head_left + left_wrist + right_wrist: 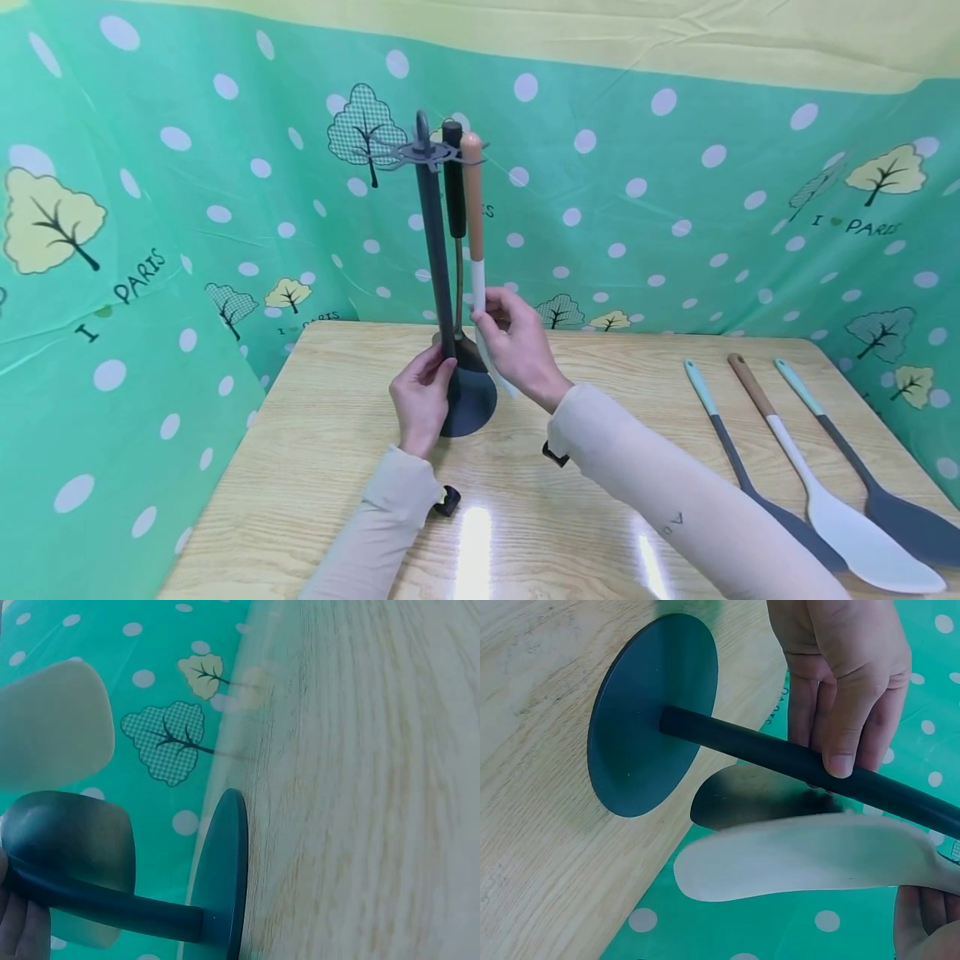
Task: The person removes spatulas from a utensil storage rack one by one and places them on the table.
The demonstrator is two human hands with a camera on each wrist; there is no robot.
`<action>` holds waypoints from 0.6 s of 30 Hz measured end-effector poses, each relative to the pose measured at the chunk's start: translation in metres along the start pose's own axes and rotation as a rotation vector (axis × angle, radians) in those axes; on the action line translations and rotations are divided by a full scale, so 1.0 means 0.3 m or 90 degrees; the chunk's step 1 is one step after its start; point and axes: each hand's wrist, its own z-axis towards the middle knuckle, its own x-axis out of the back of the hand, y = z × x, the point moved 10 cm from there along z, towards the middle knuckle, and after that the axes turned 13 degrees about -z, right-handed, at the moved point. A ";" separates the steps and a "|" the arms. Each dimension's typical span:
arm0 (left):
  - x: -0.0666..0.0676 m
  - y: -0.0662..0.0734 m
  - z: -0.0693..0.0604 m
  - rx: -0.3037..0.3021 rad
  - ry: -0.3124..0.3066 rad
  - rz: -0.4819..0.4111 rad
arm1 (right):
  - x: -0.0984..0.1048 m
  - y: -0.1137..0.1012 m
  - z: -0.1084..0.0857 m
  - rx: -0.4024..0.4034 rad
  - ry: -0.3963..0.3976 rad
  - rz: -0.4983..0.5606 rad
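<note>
Both hands engaged at the dark utensil stand (pixel 437 258).
Left hand (pixel 420 400): thumb and fingers pinched about the lower post, above the round base. Right hand (pixel 521 342): fingers curled, gripping the white spatula (pixel 474 200) by its pale shaft; spatula upright, tan handle end beside the hook ring (pixel 423 152), contact unclear. Black-handled utensil (pixel 454 192) between post and spatula. Three more utensils (pixel 792 454) lie at right on the surface (pixel 337 400).

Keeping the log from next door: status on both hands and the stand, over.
Left hand grips stand pole. Right hand holds white spatula, its top at hook ring; whether hooked, unclear. Black-handled utensil close alongside.
</note>
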 end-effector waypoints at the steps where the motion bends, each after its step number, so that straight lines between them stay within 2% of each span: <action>1: 0.000 0.000 0.000 0.000 -0.001 0.002 | 0.003 -0.001 -0.002 0.003 0.001 -0.001; 11: -0.003 0.006 0.001 -0.015 -0.004 0.009 | 0.026 -0.016 -0.015 0.031 0.003 -0.010; 18: -0.005 0.001 0.001 -0.007 -0.005 0.013 | 0.040 -0.022 -0.018 0.047 0.012 -0.003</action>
